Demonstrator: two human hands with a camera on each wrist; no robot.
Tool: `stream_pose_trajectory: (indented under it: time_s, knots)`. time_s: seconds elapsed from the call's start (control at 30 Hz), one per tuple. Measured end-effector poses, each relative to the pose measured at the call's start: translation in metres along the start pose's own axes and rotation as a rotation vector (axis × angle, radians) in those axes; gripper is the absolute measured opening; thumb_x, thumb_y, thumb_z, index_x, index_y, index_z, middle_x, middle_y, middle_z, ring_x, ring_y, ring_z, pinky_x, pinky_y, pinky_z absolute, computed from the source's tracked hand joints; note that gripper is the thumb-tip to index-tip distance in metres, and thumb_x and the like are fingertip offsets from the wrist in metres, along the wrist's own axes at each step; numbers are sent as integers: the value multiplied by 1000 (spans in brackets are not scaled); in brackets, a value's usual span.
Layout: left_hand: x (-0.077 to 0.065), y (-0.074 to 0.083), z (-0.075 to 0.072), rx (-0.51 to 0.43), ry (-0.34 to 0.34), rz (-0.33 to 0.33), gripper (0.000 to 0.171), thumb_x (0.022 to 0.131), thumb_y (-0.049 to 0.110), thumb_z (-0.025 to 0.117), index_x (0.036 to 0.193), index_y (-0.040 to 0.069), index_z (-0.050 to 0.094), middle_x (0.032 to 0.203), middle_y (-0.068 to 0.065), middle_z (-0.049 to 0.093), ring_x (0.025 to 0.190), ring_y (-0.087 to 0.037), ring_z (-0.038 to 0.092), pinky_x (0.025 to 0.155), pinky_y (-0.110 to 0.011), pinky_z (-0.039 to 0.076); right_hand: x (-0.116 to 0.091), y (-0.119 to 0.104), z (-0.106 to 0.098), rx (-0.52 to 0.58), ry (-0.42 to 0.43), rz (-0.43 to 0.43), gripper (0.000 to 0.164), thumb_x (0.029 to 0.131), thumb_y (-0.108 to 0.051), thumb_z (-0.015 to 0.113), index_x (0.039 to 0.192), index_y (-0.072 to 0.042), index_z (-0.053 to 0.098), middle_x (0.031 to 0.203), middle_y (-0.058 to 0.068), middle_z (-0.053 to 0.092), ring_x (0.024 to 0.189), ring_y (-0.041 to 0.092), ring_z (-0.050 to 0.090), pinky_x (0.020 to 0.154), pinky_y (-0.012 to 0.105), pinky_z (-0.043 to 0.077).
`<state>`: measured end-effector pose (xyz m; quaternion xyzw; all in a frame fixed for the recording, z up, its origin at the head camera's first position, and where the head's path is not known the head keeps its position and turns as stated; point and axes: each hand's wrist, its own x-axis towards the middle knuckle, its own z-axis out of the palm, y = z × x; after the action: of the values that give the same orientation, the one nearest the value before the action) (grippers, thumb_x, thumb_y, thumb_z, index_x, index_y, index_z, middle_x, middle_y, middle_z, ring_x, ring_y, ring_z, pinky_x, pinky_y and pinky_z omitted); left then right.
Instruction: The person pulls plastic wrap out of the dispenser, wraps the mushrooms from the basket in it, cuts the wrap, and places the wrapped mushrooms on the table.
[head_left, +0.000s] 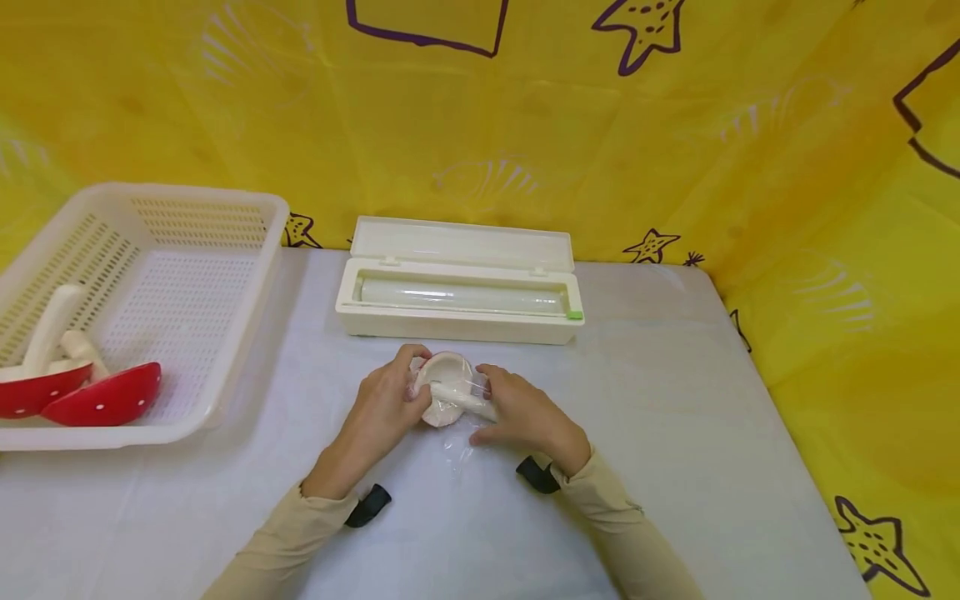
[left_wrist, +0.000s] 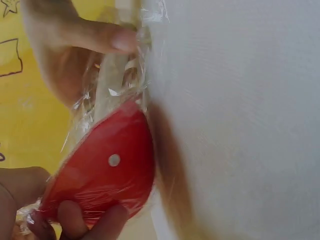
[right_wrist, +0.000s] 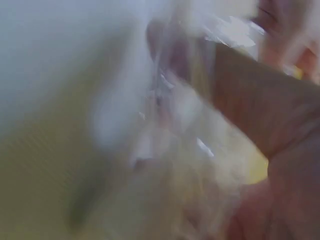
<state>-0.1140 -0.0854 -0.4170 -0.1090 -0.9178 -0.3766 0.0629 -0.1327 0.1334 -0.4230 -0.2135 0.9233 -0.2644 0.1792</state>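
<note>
In the middle of the table is a ladle (head_left: 447, 367) with a white hollow bowl and white handle, wrapped in clear plastic wrap (head_left: 459, 450). Its red outside with a white dot shows in the left wrist view as the red bowl (left_wrist: 107, 155). My left hand (head_left: 386, 400) grips the bowl from the left, fingertips pressing the red side through the wrap. From the right, my right hand (head_left: 521, 412) curls around the handle's end and pinches the wrap there, its thumb (left_wrist: 122, 40) lying on the film. The right wrist view is blurred.
Behind the hands stands an open white dispenser box (head_left: 457, 323) holding a roll of plastic wrap (head_left: 461, 294). At the left, a white perforated basket (head_left: 273, 250) contains two more ladles, one being the red ladle (head_left: 105, 400). Yellow patterned cloth (head_left: 420, 125) hangs behind and at right.
</note>
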Motion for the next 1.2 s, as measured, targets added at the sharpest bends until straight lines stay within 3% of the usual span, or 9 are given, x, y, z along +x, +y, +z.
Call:
stream_pose_trajectory:
  time_s: [0.13,0.27,0.47,0.63,0.73,0.83,0.97,1.07,1.2]
  knots:
    - [-1,4,-2,-36,87,62,36,80,-1,64,115,8,59,64,-2,49,61,-16,41,53,-26,35,6,-1,9,-53,118,6,42,77,-21,81,114,-9,64,92,-1,66,79,14,56,68,32,48]
    - [-2,6,-4,-81,152,104,37,80,-1,67,114,8,58,65,-3,52,60,-15,42,52,-23,35,7,-2,9,-88,293,-26,16,81,-14,75,93,-12,64,84,-2,64,71,13,52,61,31,45]
    - [-3,10,-6,-126,171,146,38,81,1,70,116,9,57,93,-11,72,65,-18,51,54,-24,40,5,-2,3,-94,296,-66,23,83,-12,70,98,-10,53,68,1,56,58,15,47,50,28,38]
    - [-2,7,-5,-108,152,129,38,83,1,70,117,8,56,78,-8,66,62,-16,46,52,-23,37,1,-1,-2,-15,197,-49,44,81,-19,76,113,-10,48,79,2,59,69,15,51,59,29,44]
    - [-2,4,-4,-93,137,86,39,82,2,74,115,5,53,67,-4,53,58,-13,42,51,-22,35,1,-2,-1,-35,213,-37,60,76,-23,84,120,-9,46,92,6,64,79,18,57,68,34,50]
    - [-1,4,-4,-108,101,37,38,84,9,77,111,5,50,64,-1,45,56,-11,39,50,-22,34,4,-2,3,-156,317,-43,47,77,-13,80,113,-9,51,91,9,68,74,21,61,62,37,50]
    - [-1,5,-5,-167,34,-5,31,90,19,74,107,9,50,66,0,50,59,-10,46,53,-22,38,7,1,5,-244,431,-22,31,74,2,69,97,-11,55,78,5,68,60,23,58,48,36,42]
    - [-1,5,-6,-201,4,-17,31,90,21,73,108,10,50,71,0,56,66,-10,53,60,-22,44,8,2,3,-198,413,-4,33,72,2,70,99,-11,56,81,4,66,62,20,56,50,34,43]
    - [-2,4,-3,-187,9,-17,37,85,17,78,104,9,47,74,-2,53,67,-11,51,60,-22,42,6,-1,2,-126,360,19,46,74,-15,84,106,-10,52,87,3,66,67,18,57,57,34,47]
